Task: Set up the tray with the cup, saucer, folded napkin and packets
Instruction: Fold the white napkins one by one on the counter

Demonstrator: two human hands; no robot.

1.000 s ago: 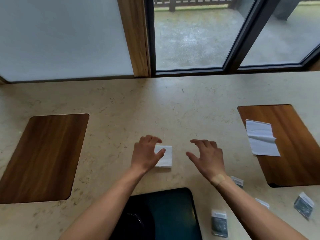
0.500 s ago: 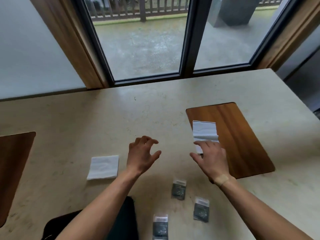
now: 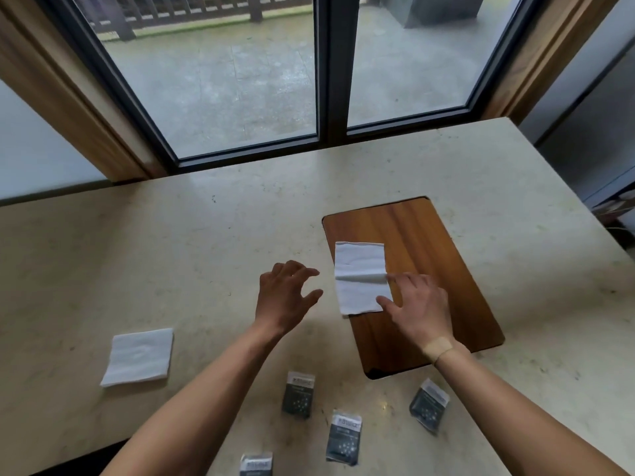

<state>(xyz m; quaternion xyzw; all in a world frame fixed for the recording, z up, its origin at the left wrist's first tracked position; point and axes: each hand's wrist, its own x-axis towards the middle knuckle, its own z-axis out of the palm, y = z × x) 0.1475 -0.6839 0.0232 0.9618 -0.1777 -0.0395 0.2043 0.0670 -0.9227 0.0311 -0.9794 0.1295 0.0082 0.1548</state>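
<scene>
Two napkins: one folded square (image 3: 139, 356) lies flat on the table (image 3: 206, 235), well to the left; one half-open napkin (image 3: 359, 276) lies on the wooden board (image 3: 429, 255), its near edge overhanging onto the stone.
Four packets: dark sachets (image 3: 298, 393) (image 3: 343, 437) (image 3: 429, 404) (image 3: 256, 464) scattered on the table near the person, none on the board; likely left loose to be gathered last.
Right hand (image 3: 421, 305): fingertips and thumb rest on the right edge of the half-open napkin, at its crease; a light pinch, not a closed fist. Judged to be pinning or lifting the flap for a fold.
Left hand (image 3: 287, 297): empty, fingers spread and curled, hovering just left of the same napkin, not touching it. Probably placed to take the opposite edge.
Tray, cup, saucer: cup and saucer not in view; whether the wooden board is the tray or a table inlay cannot be told.
Step in hand: folding the second napkin, by my reading.
Progress: early; nothing yet assembled.
Risk: thin paper may slide on smooth wood if only one edge is pressed.
</scene>
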